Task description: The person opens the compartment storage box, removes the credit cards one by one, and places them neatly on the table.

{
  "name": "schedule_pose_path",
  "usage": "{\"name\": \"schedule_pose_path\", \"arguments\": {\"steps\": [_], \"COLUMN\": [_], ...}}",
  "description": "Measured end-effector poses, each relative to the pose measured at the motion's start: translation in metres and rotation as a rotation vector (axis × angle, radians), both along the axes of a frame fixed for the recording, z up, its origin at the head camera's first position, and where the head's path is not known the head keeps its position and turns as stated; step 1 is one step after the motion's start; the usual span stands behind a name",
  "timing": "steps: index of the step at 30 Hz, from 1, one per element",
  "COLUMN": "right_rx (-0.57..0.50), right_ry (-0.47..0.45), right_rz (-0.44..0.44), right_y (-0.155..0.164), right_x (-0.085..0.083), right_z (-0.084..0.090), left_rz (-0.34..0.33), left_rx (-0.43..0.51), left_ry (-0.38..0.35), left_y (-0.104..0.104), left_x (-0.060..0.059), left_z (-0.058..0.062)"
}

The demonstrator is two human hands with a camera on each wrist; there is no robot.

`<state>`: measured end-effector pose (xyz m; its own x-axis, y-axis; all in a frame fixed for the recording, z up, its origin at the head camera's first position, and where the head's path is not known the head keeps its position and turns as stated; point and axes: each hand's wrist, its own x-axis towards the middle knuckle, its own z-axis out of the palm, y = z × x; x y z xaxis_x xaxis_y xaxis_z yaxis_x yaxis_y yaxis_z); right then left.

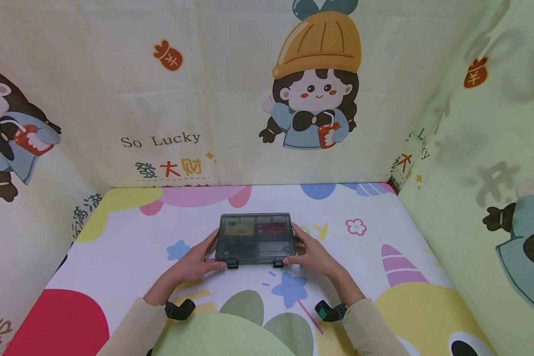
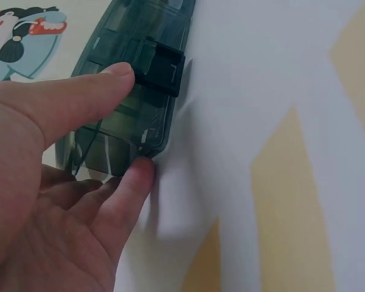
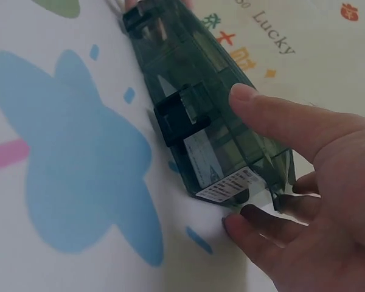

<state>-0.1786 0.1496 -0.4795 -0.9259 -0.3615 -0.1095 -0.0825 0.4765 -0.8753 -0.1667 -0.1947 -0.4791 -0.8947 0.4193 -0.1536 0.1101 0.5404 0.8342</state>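
Note:
A dark translucent plastic storage box (image 1: 253, 251) with a closed lid lies between my hands in the head view. Two black latches (image 1: 233, 264) line its near edge. Yellowish and dark red pieces show through the lid. My left hand (image 1: 195, 263) grips the left end; in the left wrist view its thumb (image 2: 100, 91) lies near a latch and other fingers reach the box's lower corner. My right hand (image 1: 315, 256) holds the right end, next to a white barcode label (image 3: 228, 184) in the right wrist view. Whether the box is raised off the surface, I cannot tell.
The table wears a white cloth (image 1: 138, 262) printed with colourful shapes. Cream printed curtains (image 1: 231, 99) hang along its far side, left and right. A black band device (image 1: 180, 309) sits on each wrist.

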Motion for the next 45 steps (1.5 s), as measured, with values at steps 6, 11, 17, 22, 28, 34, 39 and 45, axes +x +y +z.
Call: {"name": "schedule_pose_path", "arguments": {"steps": [6, 11, 17, 22, 28, 34, 39, 45], "right_rx": [-0.019, -0.022, 0.032, 0.046, 0.049, 0.046, 0.016, -0.014], "right_ry": [0.003, 0.022, 0.053, 0.076, 0.090, 0.143, 0.133, 0.108], "right_rz": [0.016, 0.017, 0.005, 0.001, -0.003, -0.005, -0.033, -0.068], "right_y": [0.003, 0.006, 0.007, 0.007, 0.006, 0.006, 0.005, 0.002], "right_x": [-0.002, -0.002, -0.001, -0.003, -0.004, -0.006, -0.008, -0.012], "right_z": [0.003, 0.009, 0.016, 0.019, 0.024, 0.026, 0.028, 0.033], "left_rz": [0.015, 0.006, 0.007, 0.000, -0.014, -0.035, -0.051, -0.017], "left_rx": [-0.030, -0.020, -0.019, -0.025, -0.014, 0.001, 0.030, 0.010], "left_ry": [0.003, 0.003, 0.004, 0.028, 0.060, 0.070, 0.064, -0.002], "left_y": [0.000, 0.000, 0.000, -0.001, -0.002, -0.003, -0.004, -0.004], "left_x": [0.000, 0.001, 0.002, 0.003, 0.003, 0.001, -0.001, 0.000], "left_z": [-0.001, -0.002, -0.001, -0.002, 0.000, 0.000, 0.000, 0.002]}}
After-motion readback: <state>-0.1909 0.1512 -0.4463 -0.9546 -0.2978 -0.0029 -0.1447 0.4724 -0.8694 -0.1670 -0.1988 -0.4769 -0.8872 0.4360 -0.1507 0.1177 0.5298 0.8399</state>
